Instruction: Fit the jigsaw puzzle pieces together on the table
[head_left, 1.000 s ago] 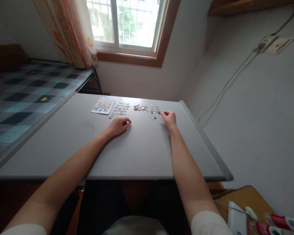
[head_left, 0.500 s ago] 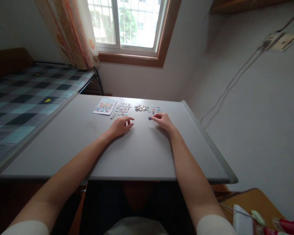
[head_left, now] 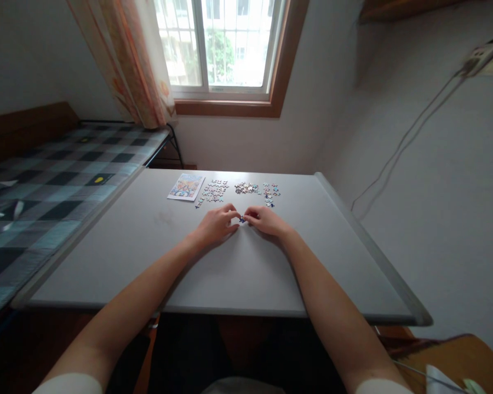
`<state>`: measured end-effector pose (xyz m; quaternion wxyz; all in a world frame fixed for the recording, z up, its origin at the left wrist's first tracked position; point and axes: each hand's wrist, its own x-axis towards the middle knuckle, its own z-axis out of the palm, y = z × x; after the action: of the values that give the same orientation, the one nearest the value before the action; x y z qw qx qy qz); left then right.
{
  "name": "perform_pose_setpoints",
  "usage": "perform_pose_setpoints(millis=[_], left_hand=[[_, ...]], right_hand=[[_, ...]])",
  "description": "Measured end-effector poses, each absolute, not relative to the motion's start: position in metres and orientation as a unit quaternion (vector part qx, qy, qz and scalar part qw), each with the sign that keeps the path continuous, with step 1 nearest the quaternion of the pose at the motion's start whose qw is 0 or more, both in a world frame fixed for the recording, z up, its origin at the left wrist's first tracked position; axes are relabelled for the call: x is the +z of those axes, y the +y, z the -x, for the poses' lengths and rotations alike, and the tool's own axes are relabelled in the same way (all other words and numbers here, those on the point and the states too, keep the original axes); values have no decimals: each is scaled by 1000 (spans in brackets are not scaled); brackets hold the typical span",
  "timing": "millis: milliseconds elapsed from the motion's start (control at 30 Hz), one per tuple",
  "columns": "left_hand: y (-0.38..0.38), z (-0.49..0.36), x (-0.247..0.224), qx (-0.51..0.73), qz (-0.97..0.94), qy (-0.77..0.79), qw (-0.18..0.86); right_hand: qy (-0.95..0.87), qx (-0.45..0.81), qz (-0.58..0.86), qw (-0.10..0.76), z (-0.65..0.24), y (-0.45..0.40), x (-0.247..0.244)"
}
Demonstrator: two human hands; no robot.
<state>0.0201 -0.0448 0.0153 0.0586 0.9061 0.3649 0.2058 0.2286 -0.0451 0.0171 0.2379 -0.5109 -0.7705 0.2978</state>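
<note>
A small dark blue jigsaw puzzle piece (head_left: 242, 219) is held just above or on the table, between my two hands. My right hand (head_left: 265, 220) pinches it from the right with thumb and forefinger. From the left, my left hand (head_left: 218, 224) has its curled forefinger and thumb closed at the piece's other edge. Whether this is one piece or two joined ones is too small to tell. Beyond my hands lie a spread group of puzzle pieces (head_left: 216, 191), a heaped pile of pieces (head_left: 246, 188) and a smaller group of pieces (head_left: 271, 190).
A colourful picture card (head_left: 186, 187) lies at the back left of the pale table (head_left: 148, 262). To the left stands a bed (head_left: 86, 169) with a checked cover. A wall with a hanging cable (head_left: 406, 131) borders the right, and a window (head_left: 234, 49) is ahead.
My right hand has brought the blue piece left and nearer to me. My left hand has moved in to meet it, its fingers closing at the piece. The view has shifted slightly.
</note>
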Motion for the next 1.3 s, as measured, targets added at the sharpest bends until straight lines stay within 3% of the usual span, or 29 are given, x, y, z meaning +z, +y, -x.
perform_pose_setpoints(millis=[167,367,633,1000,1300], left_hand=[[-46,-24,14,189,-924,332,12],[-48,-22,21,148,-941,305,13],[-53,-14,31,74,-835,530,-131],[-48,-5,37,34,-797,593,-112],[-55,-15,33,36,-800,590,-102]], right_hand=[[-746,150,583,285,-224,-42,11],[-746,140,586,285,-225,-38,7],[-755,156,565,294,-224,-39,2],[-763,169,557,281,-224,-41,5],[-740,11,623,255,-217,-42,0]])
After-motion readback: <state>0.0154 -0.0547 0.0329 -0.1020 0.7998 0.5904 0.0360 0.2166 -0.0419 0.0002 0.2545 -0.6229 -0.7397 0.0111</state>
